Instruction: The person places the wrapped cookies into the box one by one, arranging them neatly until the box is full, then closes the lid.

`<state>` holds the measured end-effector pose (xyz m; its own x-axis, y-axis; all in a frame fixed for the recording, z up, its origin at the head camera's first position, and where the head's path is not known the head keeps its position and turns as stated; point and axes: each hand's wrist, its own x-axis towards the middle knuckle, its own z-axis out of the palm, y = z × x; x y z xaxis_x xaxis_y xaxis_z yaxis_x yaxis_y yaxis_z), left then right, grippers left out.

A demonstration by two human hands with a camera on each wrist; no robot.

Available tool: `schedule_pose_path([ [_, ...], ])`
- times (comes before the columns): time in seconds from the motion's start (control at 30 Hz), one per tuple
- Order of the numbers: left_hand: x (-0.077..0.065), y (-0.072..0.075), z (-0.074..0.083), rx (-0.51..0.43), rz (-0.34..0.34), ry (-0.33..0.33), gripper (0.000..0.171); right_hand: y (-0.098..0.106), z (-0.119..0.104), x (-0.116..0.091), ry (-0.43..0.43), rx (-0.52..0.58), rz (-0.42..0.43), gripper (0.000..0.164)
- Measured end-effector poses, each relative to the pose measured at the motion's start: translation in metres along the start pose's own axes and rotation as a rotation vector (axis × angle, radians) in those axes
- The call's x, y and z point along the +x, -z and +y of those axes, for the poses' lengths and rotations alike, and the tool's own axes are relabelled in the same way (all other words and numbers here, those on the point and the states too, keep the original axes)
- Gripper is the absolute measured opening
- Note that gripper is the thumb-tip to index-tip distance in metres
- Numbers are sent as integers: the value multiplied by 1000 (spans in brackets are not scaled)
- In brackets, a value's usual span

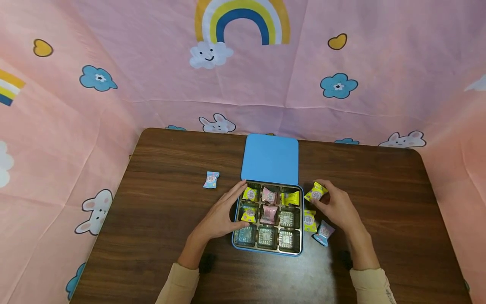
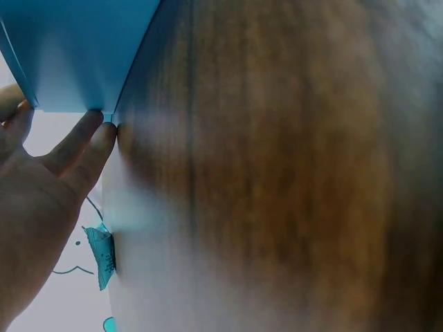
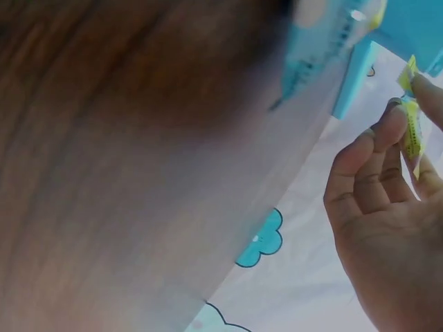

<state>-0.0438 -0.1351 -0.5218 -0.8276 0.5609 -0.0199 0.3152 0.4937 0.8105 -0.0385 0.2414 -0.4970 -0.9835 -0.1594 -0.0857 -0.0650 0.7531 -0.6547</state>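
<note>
Right hand (image 1: 339, 209): fingers (image 3: 391, 128) and thumb pinch a yellow-wrapped candy (image 1: 316, 192). The piece is just outside the tin's right wall, level with its far row; I cannot tell how high above the desk (image 1: 167, 160) it is.

Left hand (image 1: 216, 219): fingers extended and spread, their tips touching the left side of the blue tin (image 1: 265, 250); thumb reaches over the left rim. It grasps no candy.

Tin: flat on the desk, gold insert of nine compartments, three by three. Five filled. Far row, left to right: yellow candy (image 1: 250, 194), pink candy (image 1: 269, 196), bright yellow candy (image 1: 290, 198). Middle row: yellow piece (image 1: 249, 214) at left, pink piece (image 1: 268, 214) at centre.

Lid: blue lid (image 1: 270, 158) adjoins the tin's far edge; whether a hinge joins them I cannot tell.

Loose on the desk: a second yellow packet (image 1: 309, 221) right beside the tin's right wall; a blue-and-pink packet (image 1: 324, 233) just right of that and nearer the person; a light blue packet (image 1: 211, 180) well apart, left of the lid.

Surroundings: pink cloth (image 1: 152, 63) with rainbows, rabbits, flowers and hearts hangs behind the desk and at both sides. Cream sleeves (image 1: 182, 278) end above both wrists.
</note>
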Motion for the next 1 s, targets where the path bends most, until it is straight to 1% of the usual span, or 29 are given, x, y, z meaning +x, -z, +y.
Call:
schedule_pose_path([
  [0.27,-1,0,-1,19,15,1,108,6,-10,-4,6,-3,-5,64],
  [0.4,-2,1,-1,58,36,-20,108,8,-17,-7,14,-2,13,64],
  [0.5,-3,2,-1,88,52,-40,108,7,-25,-10,35,21,23,64],
  [0.63,-4,1,0,115,71,-51,108,4,-34,-12,90,58,11,63],
  [0.7,-4,1,0,127,72,-51,109,3,-37,-12,118,59,11,63],
  [0.9,-1,2,2,155,52,-14,118,-5,-37,-16,144,60,18,64],
  [1.0,-2,5,2,156,45,-14,120,-13,-40,-17,160,62,12,63],
])
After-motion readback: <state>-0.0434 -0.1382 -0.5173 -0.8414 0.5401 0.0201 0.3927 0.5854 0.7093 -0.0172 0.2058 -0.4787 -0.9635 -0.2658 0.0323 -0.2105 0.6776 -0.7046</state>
